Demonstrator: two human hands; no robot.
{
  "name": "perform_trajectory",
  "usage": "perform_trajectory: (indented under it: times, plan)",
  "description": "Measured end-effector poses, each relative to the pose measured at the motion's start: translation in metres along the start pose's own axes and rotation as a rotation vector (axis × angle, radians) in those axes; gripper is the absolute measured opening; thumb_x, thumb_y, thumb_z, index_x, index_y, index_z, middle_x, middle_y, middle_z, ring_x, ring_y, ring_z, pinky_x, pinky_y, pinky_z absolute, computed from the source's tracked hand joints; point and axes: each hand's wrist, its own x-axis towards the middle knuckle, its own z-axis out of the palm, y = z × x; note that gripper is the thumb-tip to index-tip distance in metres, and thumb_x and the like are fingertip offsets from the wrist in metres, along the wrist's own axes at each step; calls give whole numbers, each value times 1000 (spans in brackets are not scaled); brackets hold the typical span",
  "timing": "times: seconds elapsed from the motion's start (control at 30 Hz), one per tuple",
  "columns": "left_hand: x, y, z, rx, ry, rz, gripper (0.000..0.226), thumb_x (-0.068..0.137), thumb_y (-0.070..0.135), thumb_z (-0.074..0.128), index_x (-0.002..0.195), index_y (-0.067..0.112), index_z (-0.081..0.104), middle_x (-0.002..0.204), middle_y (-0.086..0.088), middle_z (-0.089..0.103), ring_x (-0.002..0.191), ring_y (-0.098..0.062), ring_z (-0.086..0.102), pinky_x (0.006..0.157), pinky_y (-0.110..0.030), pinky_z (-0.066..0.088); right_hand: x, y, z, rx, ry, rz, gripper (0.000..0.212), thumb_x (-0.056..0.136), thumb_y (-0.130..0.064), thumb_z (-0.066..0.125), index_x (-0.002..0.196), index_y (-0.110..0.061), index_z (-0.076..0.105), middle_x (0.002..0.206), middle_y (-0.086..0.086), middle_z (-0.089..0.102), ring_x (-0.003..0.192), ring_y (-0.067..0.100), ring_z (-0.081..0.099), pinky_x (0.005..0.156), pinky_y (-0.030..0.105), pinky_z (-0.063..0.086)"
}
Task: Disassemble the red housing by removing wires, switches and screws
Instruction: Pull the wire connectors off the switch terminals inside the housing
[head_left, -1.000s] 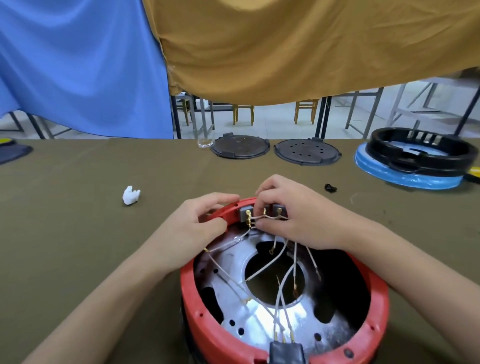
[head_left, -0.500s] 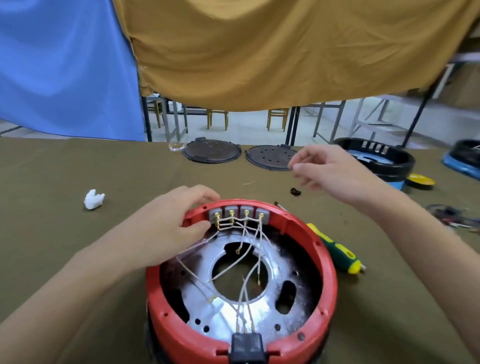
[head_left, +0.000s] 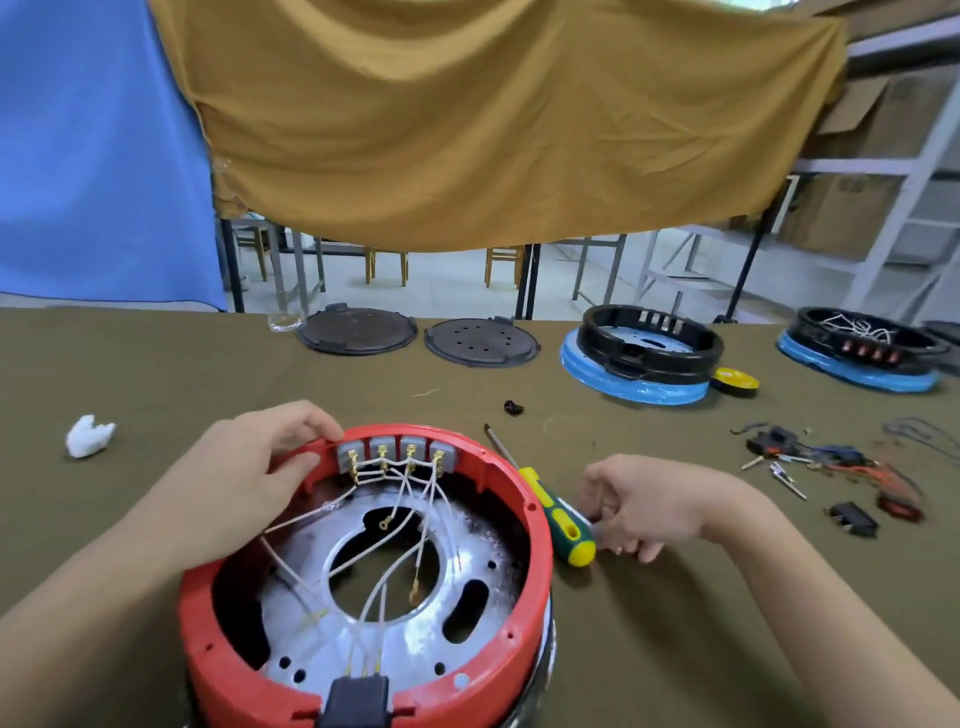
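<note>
The red housing (head_left: 540, 545) stands open side up on the olive table in front of me. Several grey switches (head_left: 397, 452) sit in a row inside its far rim, and white wires (head_left: 410, 499) run from them across the shiny metal plate (head_left: 322, 623) to a black connector (head_left: 356, 699) at the near rim. My left hand (head_left: 234, 483) grips the rim just left of the switches. My right hand (head_left: 649, 504) rests on the table to the right, fingers curled beside the butt of a green-and-yellow screwdriver (head_left: 558, 519). Whether it holds anything is unclear.
A pile of loose wires and switches (head_left: 831, 462) lies at the right. Two dark round lids (head_left: 357, 330) (head_left: 480, 341) and two black housings on blue bases (head_left: 649, 348) (head_left: 862, 348) line the far edge. A white wad (head_left: 88, 435) lies left, a small black piece (head_left: 513, 407) behind the housing.
My right hand left the switches, rose to the right, then came down on the table beside the screwdriver. My left hand stayed on the rim. My view swung right.
</note>
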Motion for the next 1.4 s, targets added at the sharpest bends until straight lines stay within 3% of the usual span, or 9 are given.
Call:
perform_trajectory:
  times: [0.2,0.27,0.37,0.5,0.67,0.87,1.03,1.23,1.4]
  plan:
    - [-5,5,0,26,21,51,30,88,5,63,93,34,67,88,24,72,85,7,66,80,-10,45,5,-2,1,-229,171,88,27,90,-28,55,96,-2,60,85,15,72,58,23,71,55,29,52]
    - [-5,7,-1,52,16,76,28,88,7,64,93,34,66,91,17,71,86,2,66,82,-15,47,7,-1,-4,-224,290,27,29,98,-31,45,87,-5,50,85,14,66,54,24,69,54,30,43]
    - [-3,11,-2,165,-19,141,21,88,14,64,92,35,66,97,15,64,88,-6,62,84,-35,50,8,-8,-5,126,337,-157,28,104,-31,38,84,-11,42,79,4,45,57,17,49,53,30,42]
    - [1,15,-6,258,-102,148,15,91,24,62,95,38,66,107,21,58,94,-4,58,88,-33,48,11,-31,1,395,335,-328,30,104,-34,43,89,-11,55,67,-5,38,55,12,31,46,23,32]
    - [11,22,-10,344,-201,149,11,90,31,64,93,41,64,102,18,57,84,0,56,81,-25,46,21,-65,-6,599,367,-599,14,101,-21,56,111,-15,65,64,2,38,52,14,36,46,25,38]
    - [19,20,-5,342,-147,180,6,85,38,68,86,39,63,91,15,56,79,0,55,76,-25,44,49,-128,-4,979,334,-770,29,99,-35,59,86,-13,70,58,1,56,47,14,55,50,27,53]
    - [18,10,-1,176,-14,125,25,72,43,79,73,30,58,83,10,64,79,-8,62,76,-38,51,73,-144,16,861,388,-792,39,106,-37,43,84,-10,62,52,0,52,43,18,50,42,26,45]
    - [26,8,-1,258,-30,159,28,72,54,73,67,31,58,82,14,58,73,-3,55,69,-24,45,78,-139,15,835,336,-817,28,105,-32,48,86,-12,56,54,2,50,48,19,48,50,30,49]
    - [21,7,3,200,22,161,29,71,51,77,61,29,59,90,16,62,82,-1,60,77,-28,48,77,-137,16,712,382,-817,29,105,-29,46,87,-7,53,55,2,59,48,20,58,52,31,52]
